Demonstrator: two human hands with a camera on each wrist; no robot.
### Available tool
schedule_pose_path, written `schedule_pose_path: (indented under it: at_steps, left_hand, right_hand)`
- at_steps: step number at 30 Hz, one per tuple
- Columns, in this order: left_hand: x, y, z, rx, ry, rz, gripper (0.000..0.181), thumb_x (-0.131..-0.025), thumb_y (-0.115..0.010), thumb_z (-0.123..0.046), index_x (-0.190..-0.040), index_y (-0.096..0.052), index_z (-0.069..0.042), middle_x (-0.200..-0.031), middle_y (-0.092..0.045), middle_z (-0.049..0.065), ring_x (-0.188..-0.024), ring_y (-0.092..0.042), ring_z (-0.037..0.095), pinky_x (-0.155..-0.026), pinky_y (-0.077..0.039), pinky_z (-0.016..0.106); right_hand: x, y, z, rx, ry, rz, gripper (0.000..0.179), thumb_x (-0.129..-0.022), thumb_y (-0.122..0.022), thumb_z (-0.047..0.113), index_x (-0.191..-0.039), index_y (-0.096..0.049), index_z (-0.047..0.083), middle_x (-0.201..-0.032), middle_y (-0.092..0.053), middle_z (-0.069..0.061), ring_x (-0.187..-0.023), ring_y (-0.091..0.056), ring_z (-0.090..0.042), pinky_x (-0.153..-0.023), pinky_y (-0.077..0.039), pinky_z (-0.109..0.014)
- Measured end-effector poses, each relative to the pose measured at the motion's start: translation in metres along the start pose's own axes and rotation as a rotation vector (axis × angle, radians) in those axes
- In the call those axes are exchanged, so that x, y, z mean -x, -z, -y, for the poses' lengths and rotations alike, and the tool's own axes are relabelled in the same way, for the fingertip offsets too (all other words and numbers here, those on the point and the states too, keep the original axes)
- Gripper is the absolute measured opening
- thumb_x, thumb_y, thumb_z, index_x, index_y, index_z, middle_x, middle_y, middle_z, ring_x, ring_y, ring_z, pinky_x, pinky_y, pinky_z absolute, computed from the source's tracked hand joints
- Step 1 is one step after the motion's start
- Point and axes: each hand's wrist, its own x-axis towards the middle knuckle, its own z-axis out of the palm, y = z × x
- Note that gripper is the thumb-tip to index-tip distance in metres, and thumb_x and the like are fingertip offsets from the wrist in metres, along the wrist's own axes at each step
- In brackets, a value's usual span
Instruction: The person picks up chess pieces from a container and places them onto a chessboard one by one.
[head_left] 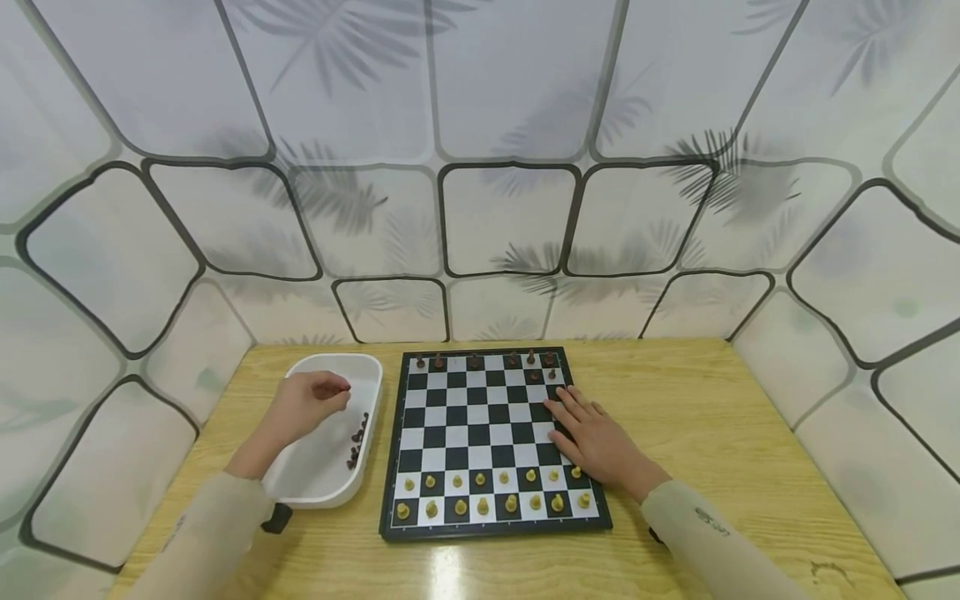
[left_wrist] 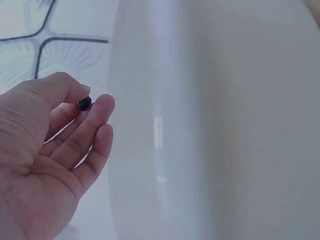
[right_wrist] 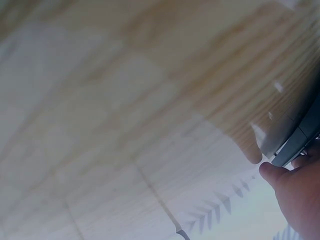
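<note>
Over the white tray (head_left: 300,473) my left hand (head_left: 306,406) pinches a small dark chess piece (left_wrist: 84,104) between thumb and fingertips. Several more dark red chess pieces (head_left: 356,442) lie along the tray's right side. My right hand (head_left: 602,439) rests on the right edge of the chessboard (head_left: 477,435), its fingers stretched over the outer squares. At the far side of the board stand several dark pieces (head_left: 475,362), with two more dark pieces (head_left: 534,375) before them at the right. Yellow pieces (head_left: 482,505) fill the two near rows.
The tray and board lie side by side on a wooden table (head_left: 697,408). A patterned wall (head_left: 498,221) of pale panels with leaf prints rises behind the table and on both sides.
</note>
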Motion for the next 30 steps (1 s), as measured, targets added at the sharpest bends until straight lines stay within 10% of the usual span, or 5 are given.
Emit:
schedule_pose_path:
  at_steps: [17,30]
  left_hand:
    - [-0.027,-0.026,-0.043,0.018,-0.090,-0.057,0.015,-0.095,-0.077,-0.012,-0.107,-0.080,-0.003,-0.100,-0.080,0.012,-0.093,-0.075,0.028,-0.078,-0.060,0.038]
    - [-0.046,-0.054,-0.072,0.105,-0.021,-0.011,0.019,-0.095,-0.079,-0.018,-0.107,-0.080,-0.004,-0.101,-0.080,0.012,-0.093,-0.074,0.026,-0.079,-0.060,0.038]
  right_hand:
    - [0.001,0.000,0.001,0.009,0.005,-0.016,0.063,-0.110,-0.045,0.049,-0.163,-0.041,0.015,-0.171,-0.033,-0.017,-0.161,-0.026,-0.039,-0.121,-0.036,-0.064]
    - [0.001,0.002,0.002,0.004,0.015,-0.019,0.062,-0.111,-0.045,0.048,-0.162,-0.041,0.013,-0.170,-0.033,-0.019,-0.160,-0.027,-0.041,-0.120,-0.036,-0.064]
